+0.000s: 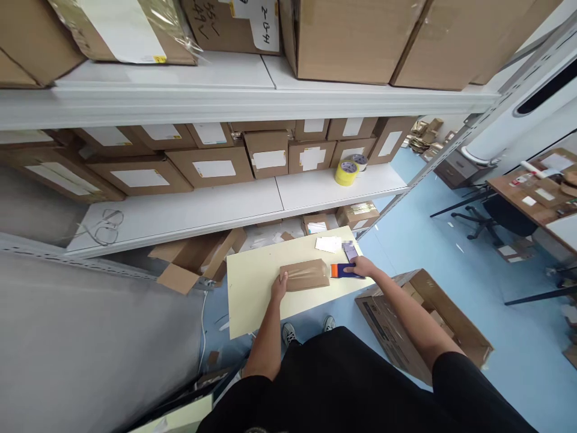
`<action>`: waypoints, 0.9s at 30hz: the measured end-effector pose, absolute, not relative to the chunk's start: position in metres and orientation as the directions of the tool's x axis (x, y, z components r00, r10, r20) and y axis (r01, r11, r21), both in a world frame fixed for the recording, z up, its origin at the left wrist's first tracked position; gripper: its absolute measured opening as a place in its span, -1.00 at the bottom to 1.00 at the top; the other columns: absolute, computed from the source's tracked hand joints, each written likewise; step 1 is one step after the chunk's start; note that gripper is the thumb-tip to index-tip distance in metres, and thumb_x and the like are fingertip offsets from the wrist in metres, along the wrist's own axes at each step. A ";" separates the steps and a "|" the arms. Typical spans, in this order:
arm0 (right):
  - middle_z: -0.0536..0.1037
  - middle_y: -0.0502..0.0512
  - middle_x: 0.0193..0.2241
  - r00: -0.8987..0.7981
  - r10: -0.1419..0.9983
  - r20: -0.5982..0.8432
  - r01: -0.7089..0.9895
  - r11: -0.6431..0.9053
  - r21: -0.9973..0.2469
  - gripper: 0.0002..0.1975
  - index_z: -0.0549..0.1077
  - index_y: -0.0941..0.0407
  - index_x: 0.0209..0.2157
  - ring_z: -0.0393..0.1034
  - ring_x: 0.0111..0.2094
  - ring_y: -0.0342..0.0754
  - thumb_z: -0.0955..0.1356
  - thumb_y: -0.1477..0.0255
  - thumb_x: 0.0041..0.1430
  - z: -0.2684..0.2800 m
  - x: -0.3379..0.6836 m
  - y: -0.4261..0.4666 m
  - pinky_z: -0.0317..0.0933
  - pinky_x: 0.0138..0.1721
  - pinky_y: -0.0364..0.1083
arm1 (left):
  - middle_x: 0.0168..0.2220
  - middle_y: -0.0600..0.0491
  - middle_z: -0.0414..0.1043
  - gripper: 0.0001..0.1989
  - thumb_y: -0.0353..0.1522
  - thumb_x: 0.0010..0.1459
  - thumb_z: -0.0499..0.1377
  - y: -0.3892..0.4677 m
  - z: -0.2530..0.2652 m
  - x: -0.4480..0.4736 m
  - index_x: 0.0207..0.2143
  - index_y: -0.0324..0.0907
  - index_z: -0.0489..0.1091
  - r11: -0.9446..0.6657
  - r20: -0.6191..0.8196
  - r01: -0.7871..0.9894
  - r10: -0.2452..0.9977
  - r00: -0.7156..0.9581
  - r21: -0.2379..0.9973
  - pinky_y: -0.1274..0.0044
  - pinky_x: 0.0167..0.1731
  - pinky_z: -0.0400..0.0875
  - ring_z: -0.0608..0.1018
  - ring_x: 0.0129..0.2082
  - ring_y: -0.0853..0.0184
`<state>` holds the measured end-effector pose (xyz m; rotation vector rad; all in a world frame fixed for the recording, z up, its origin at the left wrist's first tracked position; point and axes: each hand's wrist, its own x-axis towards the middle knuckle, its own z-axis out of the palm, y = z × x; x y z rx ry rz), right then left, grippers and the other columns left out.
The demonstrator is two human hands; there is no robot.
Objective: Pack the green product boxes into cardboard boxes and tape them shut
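A flat brown cardboard package (306, 279) lies on a pale yellow board (252, 300) that serves as a work surface. My left hand (279, 286) grips the package's left end, the thumb on top and the other fingers partly hidden. My right hand (360, 267) is closed around a blue and orange tape dispenser (339, 270) at the package's right end. Shiny clear tape runs along the package's top towards the dispenser. Just beyond my right hand lie white paper labels (328, 243) and a small greyish-purple flat item (349, 250).
Labelled cartons (214, 168) line the shelf (225, 207) ahead, with yellow tape rolls (347, 172) near its right end. An open box (193, 258) stands left of the board. To the right, a large open carton (424, 325) sits on the blue floor. Bigger boxes (351, 42) fill the upper shelf.
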<state>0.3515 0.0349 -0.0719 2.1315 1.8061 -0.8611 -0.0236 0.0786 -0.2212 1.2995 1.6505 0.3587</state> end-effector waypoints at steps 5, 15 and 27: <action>0.69 0.21 -0.24 0.018 0.876 -0.482 0.949 -0.168 -0.269 -0.46 0.64 0.12 -0.25 0.55 -0.18 0.08 0.37 -0.10 0.24 -0.053 0.263 0.056 0.18 -0.29 -0.13 | 0.22 -0.30 0.45 -0.43 -0.08 0.34 0.11 0.104 -0.200 -0.075 0.21 -0.30 0.40 0.493 -0.522 0.555 0.844 -0.120 0.670 0.26 0.24 0.29 0.45 0.28 -0.03; 0.67 0.38 -0.08 -0.045 0.874 -0.484 0.964 -0.089 -0.251 -0.39 0.63 0.20 -0.06 0.59 -0.07 0.19 0.42 -0.06 0.17 -0.032 0.112 0.107 0.34 -0.20 -0.07 | 0.10 -0.14 0.59 -0.33 0.13 0.34 -0.04 0.096 -0.159 -0.079 0.12 -0.15 0.51 0.452 -0.490 0.445 0.871 -0.034 0.773 0.36 0.09 0.39 0.58 0.12 0.06; 0.70 0.32 -0.17 -0.048 0.832 -0.552 0.966 -0.102 -0.238 -0.41 0.65 0.15 -0.07 0.61 -0.20 0.16 0.46 -0.06 0.12 -0.029 0.191 0.092 0.33 -0.28 -0.07 | 0.11 -0.11 0.58 -0.33 0.08 0.40 -0.18 0.086 -0.162 -0.031 0.15 -0.10 0.50 0.451 -0.495 0.506 0.867 -0.054 0.735 0.37 0.02 0.44 0.59 0.10 0.08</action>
